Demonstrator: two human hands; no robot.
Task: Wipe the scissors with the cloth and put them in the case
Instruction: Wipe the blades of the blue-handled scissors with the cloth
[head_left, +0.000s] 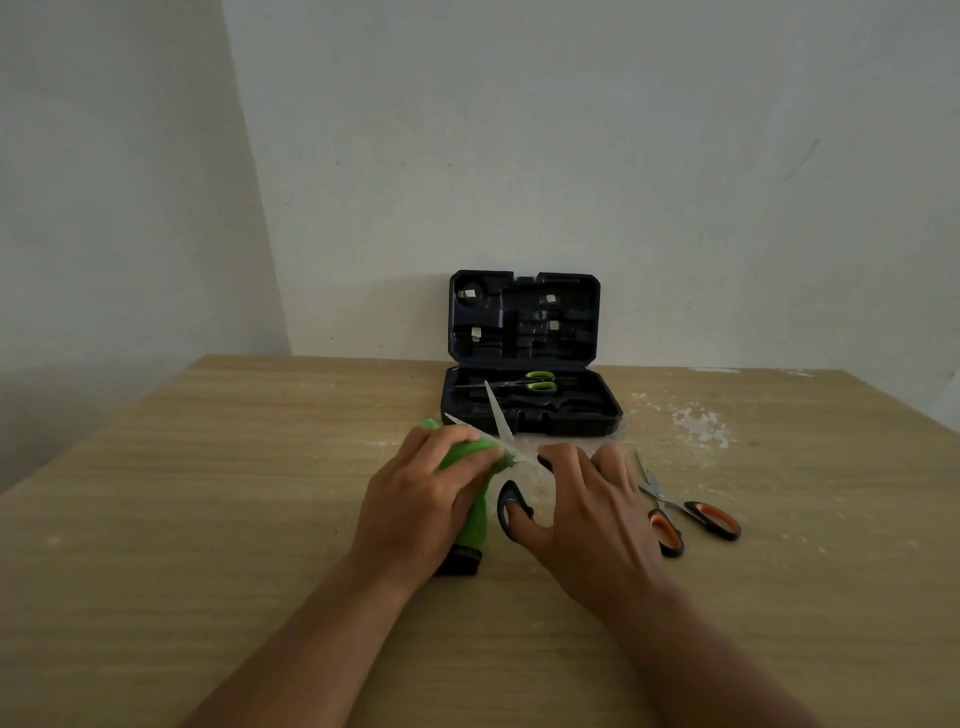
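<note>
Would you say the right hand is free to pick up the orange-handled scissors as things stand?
Probably not yet: the right hand is holding the black-handled scissors, thumb through a loop. The orange-handled scissors lie uncovered on the table just right of it.

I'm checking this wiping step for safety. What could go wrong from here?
The black-handled scissors are spread open while the left hand presses the green cloth at the blades, so a slip could cut a finger. The right hand grips only the handles. The orange-handled scissors lie close by and could get bumped.
</note>
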